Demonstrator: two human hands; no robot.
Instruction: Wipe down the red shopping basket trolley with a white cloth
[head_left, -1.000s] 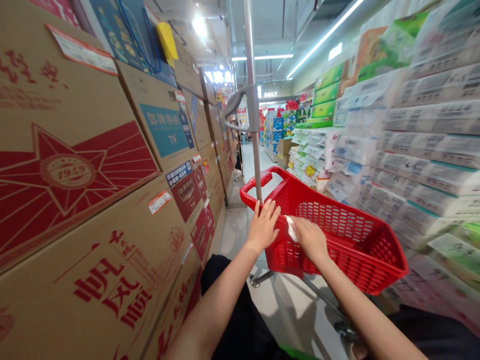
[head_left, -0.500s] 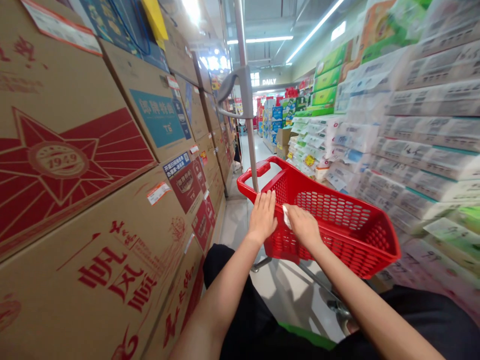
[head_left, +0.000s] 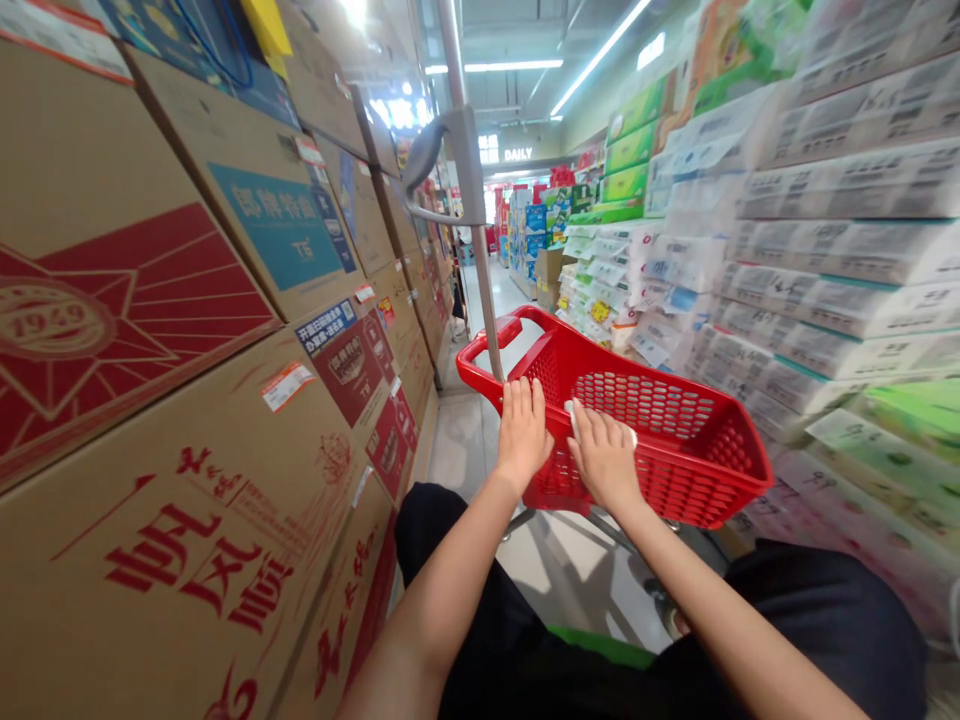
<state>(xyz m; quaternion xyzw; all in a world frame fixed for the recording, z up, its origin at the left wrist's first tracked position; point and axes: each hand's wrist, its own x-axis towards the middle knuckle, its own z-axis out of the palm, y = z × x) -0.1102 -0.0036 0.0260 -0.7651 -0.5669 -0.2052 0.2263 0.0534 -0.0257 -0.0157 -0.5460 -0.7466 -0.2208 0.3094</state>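
A red plastic shopping basket (head_left: 675, 440) on a wheeled frame stands in the aisle in front of me, with a grey pull handle pole (head_left: 469, 210) rising from its near left corner. My left hand (head_left: 521, 432) rests on the basket's near rim, fingers stretched out flat. My right hand (head_left: 604, 455) lies beside it on the same rim, pressing a small white cloth or tissue (head_left: 574, 418) against the plastic; only its edges show under the fingers.
Stacked cardboard cartons (head_left: 187, 400) with red and blue print wall the left side. Packs of tissue paper (head_left: 825, 260) are piled high on the right. The narrow tiled aisle (head_left: 495, 300) runs ahead to more shelves. My dark-trousered legs (head_left: 810, 630) are below.
The basket and both hands have drifted left and a little up in view as my head turned. The hands stay on the rim, the right one sliding slightly with the white cloth.
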